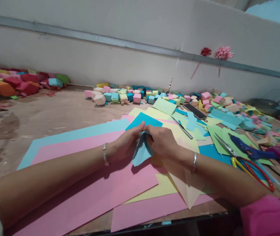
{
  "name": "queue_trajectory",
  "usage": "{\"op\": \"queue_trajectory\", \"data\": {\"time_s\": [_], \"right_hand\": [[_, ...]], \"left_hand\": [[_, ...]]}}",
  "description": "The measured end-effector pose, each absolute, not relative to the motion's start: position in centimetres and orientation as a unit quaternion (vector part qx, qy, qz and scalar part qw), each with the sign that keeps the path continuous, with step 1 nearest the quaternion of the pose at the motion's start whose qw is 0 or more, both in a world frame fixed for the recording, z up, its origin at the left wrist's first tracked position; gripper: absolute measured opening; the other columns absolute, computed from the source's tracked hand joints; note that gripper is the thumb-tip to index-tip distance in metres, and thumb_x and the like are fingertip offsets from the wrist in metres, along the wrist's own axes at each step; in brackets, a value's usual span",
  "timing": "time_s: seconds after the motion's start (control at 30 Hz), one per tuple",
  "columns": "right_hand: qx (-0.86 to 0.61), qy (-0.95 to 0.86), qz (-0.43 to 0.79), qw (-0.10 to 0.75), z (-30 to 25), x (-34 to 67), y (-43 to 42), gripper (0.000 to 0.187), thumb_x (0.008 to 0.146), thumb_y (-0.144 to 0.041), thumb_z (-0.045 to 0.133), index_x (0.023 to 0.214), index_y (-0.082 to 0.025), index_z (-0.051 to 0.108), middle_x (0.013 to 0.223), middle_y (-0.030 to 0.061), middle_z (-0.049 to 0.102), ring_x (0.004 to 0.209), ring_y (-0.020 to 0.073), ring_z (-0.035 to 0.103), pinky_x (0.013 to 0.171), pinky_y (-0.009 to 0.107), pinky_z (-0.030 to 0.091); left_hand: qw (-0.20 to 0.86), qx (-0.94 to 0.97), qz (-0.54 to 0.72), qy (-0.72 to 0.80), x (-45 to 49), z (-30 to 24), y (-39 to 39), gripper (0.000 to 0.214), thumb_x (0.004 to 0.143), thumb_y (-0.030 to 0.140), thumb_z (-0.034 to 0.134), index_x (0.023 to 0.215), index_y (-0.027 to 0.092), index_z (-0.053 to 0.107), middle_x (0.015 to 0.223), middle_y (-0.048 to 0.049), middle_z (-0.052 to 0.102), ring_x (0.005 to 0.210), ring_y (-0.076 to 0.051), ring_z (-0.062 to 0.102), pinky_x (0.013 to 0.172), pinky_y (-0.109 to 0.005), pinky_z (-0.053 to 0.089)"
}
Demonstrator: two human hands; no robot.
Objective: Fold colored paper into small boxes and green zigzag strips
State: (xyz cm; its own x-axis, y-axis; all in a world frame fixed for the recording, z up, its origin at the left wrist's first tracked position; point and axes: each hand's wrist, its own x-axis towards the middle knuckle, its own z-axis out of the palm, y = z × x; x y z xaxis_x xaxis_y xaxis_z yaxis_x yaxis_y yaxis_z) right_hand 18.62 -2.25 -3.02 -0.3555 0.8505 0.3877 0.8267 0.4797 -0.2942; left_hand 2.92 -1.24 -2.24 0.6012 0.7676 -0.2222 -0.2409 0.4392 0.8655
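Observation:
Both hands meet over the middle of the table, pinching a folded piece of light blue paper. My left hand grips it from the left, thumb raised at the top edge. From the right, my right hand has its fingers bent around the paper's upper part, which they partly hide. The lower end of the piece hangs free above a large pink sheet. Just behind the hands lies a darker blue sheet. A peach sheet rests under my right wrist.
Scissors with red and yellow handles and a blue glue gun lie at the right. Farther back are a pen and a dark phone. Small folded paper boxes line the wall, with a bigger pile at far left.

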Motion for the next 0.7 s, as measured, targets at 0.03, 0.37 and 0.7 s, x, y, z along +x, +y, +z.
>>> {"op": "queue_trajectory", "data": {"time_s": [0.03, 0.37, 0.7], "right_hand": [[-0.511, -0.810, 0.056, 0.282, -2.9, 18.7, -2.1, 0.020, 0.081, -0.017, 0.046, 0.094, -0.020, 0.060, 0.073, 0.0019, 0.066, 0.063, 0.0167, 0.056, 0.056, 0.027, 0.031], [-0.552, -0.531, 0.415, 0.491, -4.1, 18.5, 0.3, 0.018, 0.078, -0.025, 0.048, 0.095, -0.024, 0.048, 0.058, -0.0040, 0.063, 0.052, 0.0185, 0.062, 0.050, 0.028, 0.047], [-0.589, -0.646, 0.275, 0.400, -3.5, 18.6, -0.3, 0.014, 0.085, -0.034, 0.048, 0.075, -0.024, 0.047, 0.056, -0.0043, 0.057, 0.053, 0.0154, 0.056, 0.055, 0.027, 0.039]], "left_hand": [[0.802, 0.405, 0.314, 0.307, 2.9, -2.3, -1.1, 0.047, 0.083, 0.063, 0.058, 0.086, 0.017, 0.064, 0.068, -0.0039, 0.064, 0.059, -0.017, 0.061, 0.055, -0.029, 0.052], [0.499, 0.634, 0.430, 0.404, 2.9, -3.5, -0.8, 0.047, 0.067, 0.025, 0.077, 0.105, 0.020, 0.051, 0.104, -0.0057, 0.064, 0.082, -0.018, 0.066, 0.067, -0.030, 0.055], [0.363, 0.741, 0.405, 0.395, 2.7, -3.2, -0.9, 0.019, 0.085, 0.035, 0.059, 0.083, 0.016, 0.059, 0.076, -0.0027, 0.067, 0.067, -0.015, 0.062, 0.061, -0.028, 0.049]]}}
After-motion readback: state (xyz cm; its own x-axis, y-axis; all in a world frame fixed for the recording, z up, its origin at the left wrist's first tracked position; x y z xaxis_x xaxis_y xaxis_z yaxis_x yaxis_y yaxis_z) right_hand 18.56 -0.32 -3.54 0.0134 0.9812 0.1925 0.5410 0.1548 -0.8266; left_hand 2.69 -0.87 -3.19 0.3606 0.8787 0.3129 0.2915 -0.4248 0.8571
